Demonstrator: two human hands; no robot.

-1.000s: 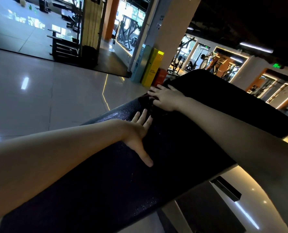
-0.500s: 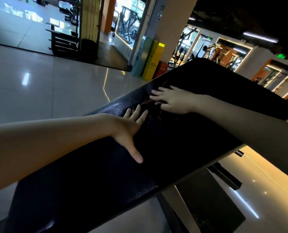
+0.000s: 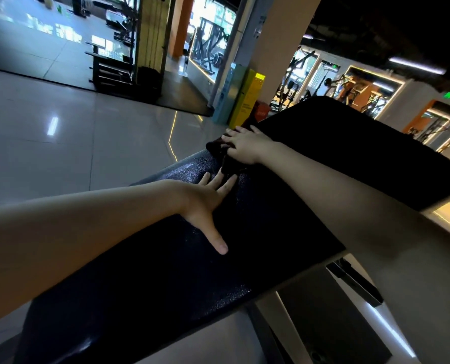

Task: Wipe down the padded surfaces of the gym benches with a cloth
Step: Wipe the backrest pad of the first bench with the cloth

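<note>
Left hand point(image 3: 205, 203) lies flat with fingers spread, bracing on the bench pad point(image 3: 152, 279) near its left edge. Just beyond, the right hand point(image 3: 244, 148) presses the dark cloth point(image 3: 222, 157) with straight fingers. The cloth has slid out to the pad's left edge in the last half second. Wipe stroke under way; far end likely still to do.

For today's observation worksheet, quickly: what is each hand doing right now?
Left hand: open, flat on the bench pad.
Right hand: open, pressing the dark cloth onto the pad.

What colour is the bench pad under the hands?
Black, with a fine pebbled grain that catches the light; the bench pad shows best in the head view.
</note>
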